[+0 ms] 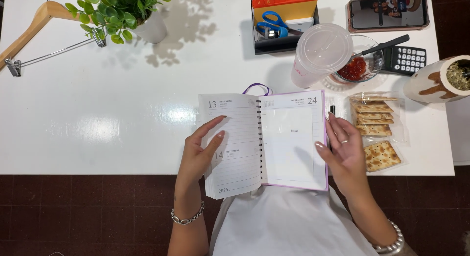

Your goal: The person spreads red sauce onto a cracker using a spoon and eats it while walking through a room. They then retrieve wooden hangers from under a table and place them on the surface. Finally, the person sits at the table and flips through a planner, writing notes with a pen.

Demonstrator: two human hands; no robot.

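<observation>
A spiral-bound planner (274,138) with a purple cover lies open at the front edge of the white table (98,114), hanging partly over it. My left hand (198,151) holds the left stack of lined pages, thumb on top and fingers on the page. The fingers of my right hand (342,151) rest along the planner's right edge, on the blank right page. A dark pen tip (332,109) shows just beyond that edge.
Crackers (376,131) in clear wrap lie right of the planner. Behind it stand a lidded plastic cup (320,53), a glass bowl of red jam (355,67), a calculator (406,59), a phone (388,12) and a desk organizer with scissors (281,23). A potted plant (127,13) and hanger (34,33) sit far left.
</observation>
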